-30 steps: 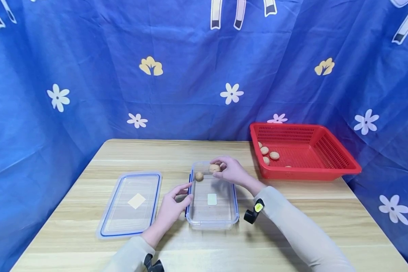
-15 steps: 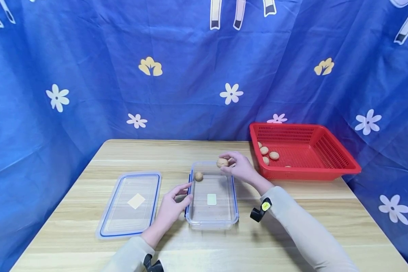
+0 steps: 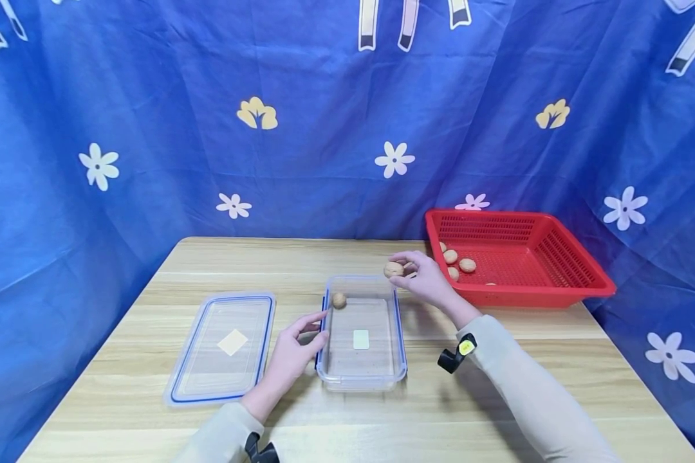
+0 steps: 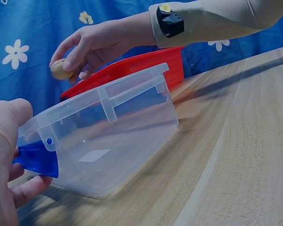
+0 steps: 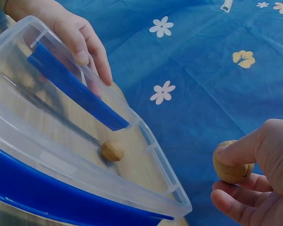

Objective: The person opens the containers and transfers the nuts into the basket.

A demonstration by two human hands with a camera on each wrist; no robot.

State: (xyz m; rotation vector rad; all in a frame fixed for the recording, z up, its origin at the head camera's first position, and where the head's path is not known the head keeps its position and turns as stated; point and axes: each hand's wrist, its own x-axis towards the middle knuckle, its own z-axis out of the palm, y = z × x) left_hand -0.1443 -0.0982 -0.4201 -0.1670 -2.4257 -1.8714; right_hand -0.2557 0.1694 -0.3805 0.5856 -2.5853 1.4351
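My right hand (image 3: pixel 427 280) pinches a walnut (image 3: pixel 394 269) between thumb and fingers, raised by the far right corner of a clear plastic box (image 3: pixel 361 384). In the right wrist view, the held walnut (image 5: pixel 231 162) is apart from the box. Another walnut (image 3: pixel 339 300) lies inside the box near its far left corner. At the box's left side, my left hand (image 3: pixel 292 350) rests its relaxed fingers and thumb against the wall. The left wrist view has these fingers beside the blue latch (image 4: pixel 37 159); part of that hand is cut off.
A red basket (image 3: pixel 527 294) with several walnuts (image 3: pixel 467 265) stands at the back right of the wooden table (image 3: pixel 469 411). Left of the box lies a clear lid (image 3: pixel 208 373) with a blue seal. A blue patterned curtain (image 3: pixel 324 173) hangs behind.
My right hand has moved right and farther back with its walnut, from above the box to beyond its far right corner. The left hand, box and lid stay in place.
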